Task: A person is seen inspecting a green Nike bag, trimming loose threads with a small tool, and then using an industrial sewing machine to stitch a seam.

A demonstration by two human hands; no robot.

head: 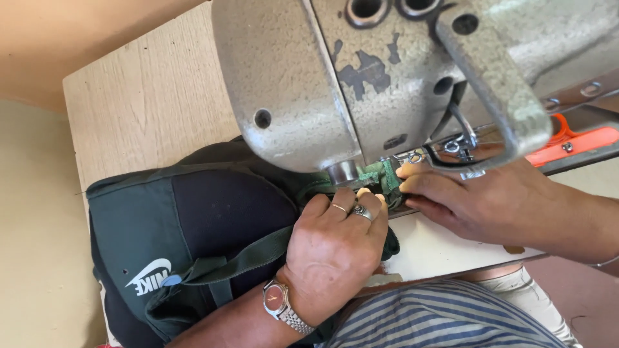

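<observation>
A dark green and black backpack (193,225) lies on the sewing table (148,103) under the head of a grey sewing machine (361,77). My left hand (335,248), with two rings and a wristwatch, presses down on the bag's fabric just in front of the needle area. My right hand (471,200) pinches a green webbing strap (377,177) beside the presser foot (343,173). A green strap of the bag (245,258) runs under my left hand. The needle itself is hidden by the machine head.
The pale wooden tabletop extends to the upper left. An orange tool (570,138) lies behind the machine at the right. My striped shirt (445,319) fills the bottom edge. A beige floor (39,225) lies to the left.
</observation>
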